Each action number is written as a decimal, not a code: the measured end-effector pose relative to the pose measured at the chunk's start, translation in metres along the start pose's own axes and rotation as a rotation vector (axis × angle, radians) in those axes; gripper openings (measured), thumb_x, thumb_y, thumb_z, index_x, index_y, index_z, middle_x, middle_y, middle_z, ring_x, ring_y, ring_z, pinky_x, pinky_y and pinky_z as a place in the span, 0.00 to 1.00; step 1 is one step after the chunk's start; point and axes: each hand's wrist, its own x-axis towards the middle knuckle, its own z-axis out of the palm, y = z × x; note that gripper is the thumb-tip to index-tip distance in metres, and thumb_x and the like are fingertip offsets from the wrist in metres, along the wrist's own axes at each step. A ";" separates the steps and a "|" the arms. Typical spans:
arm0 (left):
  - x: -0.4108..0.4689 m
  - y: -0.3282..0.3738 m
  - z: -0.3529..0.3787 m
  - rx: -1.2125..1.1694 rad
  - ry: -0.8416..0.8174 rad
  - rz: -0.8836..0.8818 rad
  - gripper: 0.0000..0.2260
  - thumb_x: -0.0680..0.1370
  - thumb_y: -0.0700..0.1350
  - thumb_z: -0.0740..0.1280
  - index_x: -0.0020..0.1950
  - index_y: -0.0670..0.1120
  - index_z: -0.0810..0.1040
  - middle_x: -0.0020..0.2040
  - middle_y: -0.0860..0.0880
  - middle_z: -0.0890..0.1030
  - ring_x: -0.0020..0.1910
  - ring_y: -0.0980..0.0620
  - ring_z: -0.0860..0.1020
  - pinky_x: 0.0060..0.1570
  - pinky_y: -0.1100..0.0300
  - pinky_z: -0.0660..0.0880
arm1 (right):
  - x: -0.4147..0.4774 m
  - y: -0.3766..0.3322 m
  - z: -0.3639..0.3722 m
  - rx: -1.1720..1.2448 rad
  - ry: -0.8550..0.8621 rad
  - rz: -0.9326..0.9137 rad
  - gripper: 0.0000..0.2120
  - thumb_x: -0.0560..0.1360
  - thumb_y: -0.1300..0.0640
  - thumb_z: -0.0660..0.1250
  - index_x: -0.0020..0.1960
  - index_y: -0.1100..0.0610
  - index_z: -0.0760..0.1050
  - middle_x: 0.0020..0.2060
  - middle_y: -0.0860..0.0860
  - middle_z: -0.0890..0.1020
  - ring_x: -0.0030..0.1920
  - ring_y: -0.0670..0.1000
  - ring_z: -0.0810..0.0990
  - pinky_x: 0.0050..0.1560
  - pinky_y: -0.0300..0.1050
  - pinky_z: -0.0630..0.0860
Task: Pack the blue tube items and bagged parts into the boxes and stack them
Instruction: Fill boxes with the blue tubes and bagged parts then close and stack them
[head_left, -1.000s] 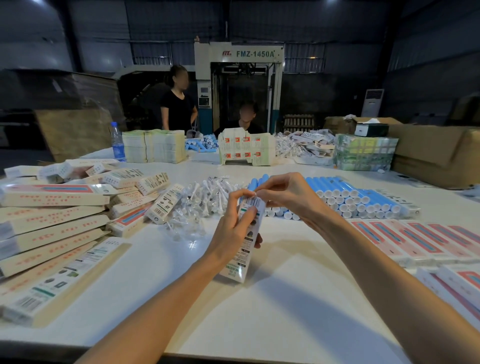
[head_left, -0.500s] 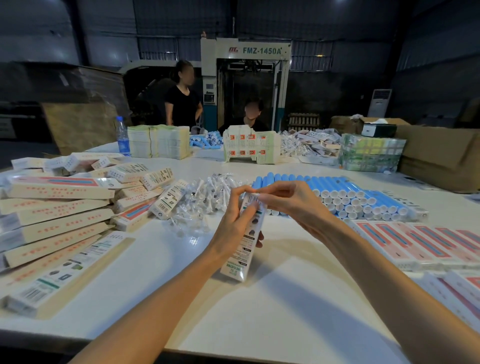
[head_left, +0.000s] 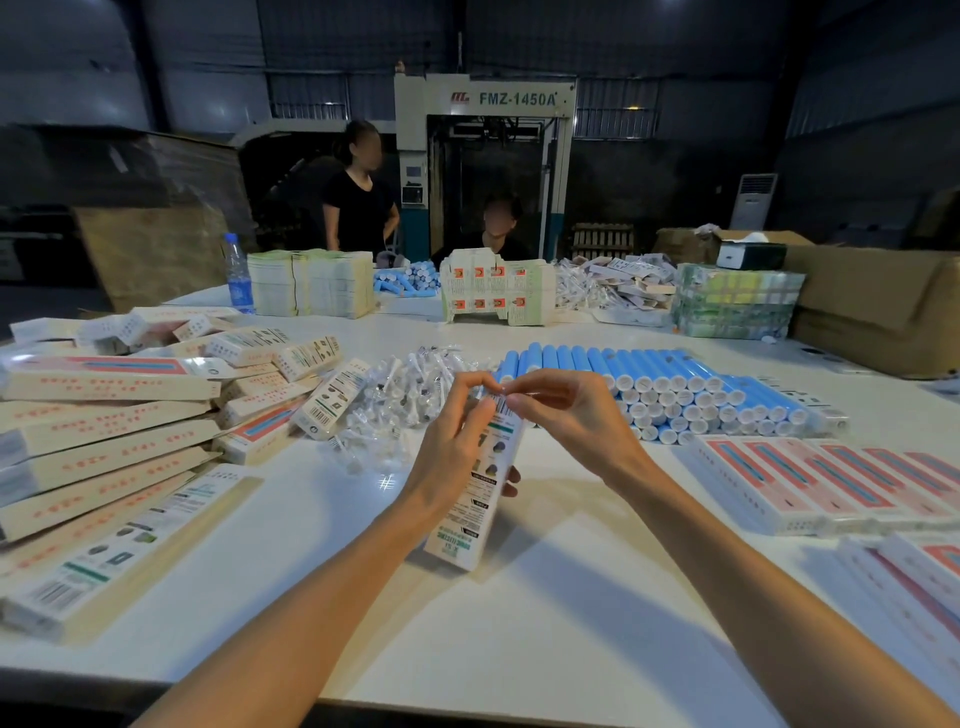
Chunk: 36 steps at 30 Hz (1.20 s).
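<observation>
My left hand (head_left: 451, 447) grips a long white printed box (head_left: 470, 514), held nearly upright above the white table (head_left: 545, 613). At the box's top end, the fingertips of my right hand (head_left: 566, 410) pinch the flap. Behind my hands lies a stacked row of blue tubes (head_left: 675, 384) with white caps. A heap of clear bagged parts (head_left: 400, 395) sits just left of them. Filled boxes (head_left: 104, 431) lie piled at the left. More boxes (head_left: 831, 483) with red and blue fronts lie in a row at the right.
Across the table stand stacks of flat cartons (head_left: 311, 283), a water bottle (head_left: 238, 275), more blue tubes (head_left: 408, 278) and wrapped bundles (head_left: 737, 301). Two people (head_left: 358, 192) are at the far side. Large cardboard boxes (head_left: 878, 306) stand at the right.
My hands keep the box in the same grip, my right fingers working at its top flap. The camera has shifted slightly, so the box sits a little closer and lower.
</observation>
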 end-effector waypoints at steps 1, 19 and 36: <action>-0.001 0.001 0.000 0.009 0.007 0.005 0.14 0.87 0.57 0.61 0.70 0.53 0.68 0.45 0.39 0.85 0.34 0.33 0.86 0.32 0.39 0.84 | 0.000 -0.001 0.001 -0.014 -0.008 -0.010 0.06 0.78 0.61 0.75 0.54 0.59 0.86 0.48 0.48 0.89 0.51 0.47 0.87 0.53 0.41 0.83; 0.003 -0.001 0.003 -0.031 0.081 -0.014 0.13 0.87 0.57 0.64 0.70 0.55 0.71 0.48 0.40 0.82 0.36 0.38 0.86 0.33 0.42 0.84 | -0.005 0.002 0.018 0.307 0.120 0.159 0.08 0.73 0.59 0.80 0.50 0.60 0.85 0.47 0.57 0.88 0.50 0.56 0.88 0.57 0.53 0.84; 0.006 -0.010 0.008 -0.042 0.142 -0.006 0.05 0.88 0.51 0.63 0.59 0.57 0.79 0.49 0.40 0.85 0.39 0.47 0.84 0.37 0.54 0.80 | -0.009 0.011 0.029 0.438 0.129 0.245 0.08 0.78 0.61 0.74 0.54 0.63 0.86 0.52 0.61 0.87 0.56 0.62 0.85 0.61 0.51 0.82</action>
